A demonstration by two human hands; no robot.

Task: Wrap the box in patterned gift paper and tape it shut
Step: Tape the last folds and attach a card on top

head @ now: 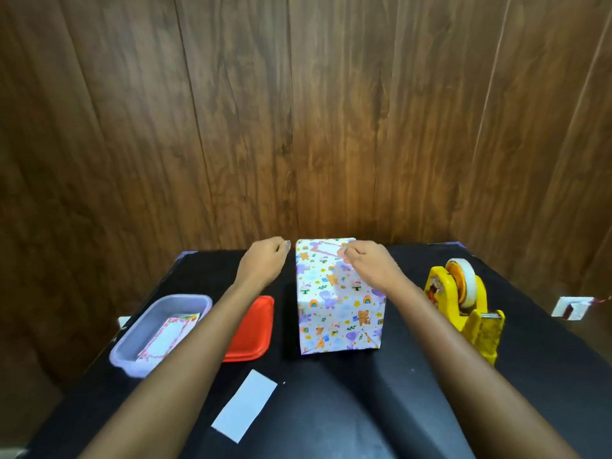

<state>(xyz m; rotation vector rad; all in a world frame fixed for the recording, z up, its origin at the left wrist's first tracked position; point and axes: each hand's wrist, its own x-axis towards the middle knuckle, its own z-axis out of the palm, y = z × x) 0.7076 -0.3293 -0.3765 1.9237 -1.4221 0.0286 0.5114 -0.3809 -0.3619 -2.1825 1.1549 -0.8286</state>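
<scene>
The box (341, 313), wrapped in white paper printed with bears, rainbows and stars, stands upright in the middle of the black table (331, 409). A white label with a pink border (326, 248) lies on its top face. My right hand (367, 263) reaches over the top and pinches the label's right end with curled fingers. My left hand (265, 260) hovers just left of the box's top edge, apart from it, fingers curled, with nothing visible in them. A yellow tape dispenser (463, 303) with a white roll stands right of the box.
A lilac plastic tub (132, 346) holding pink-bordered cards (169, 336) sits at the left, with a red lid (251, 329) between it and the box. A white paper strip (245, 405) lies near the front. A wooden wall stands behind the table.
</scene>
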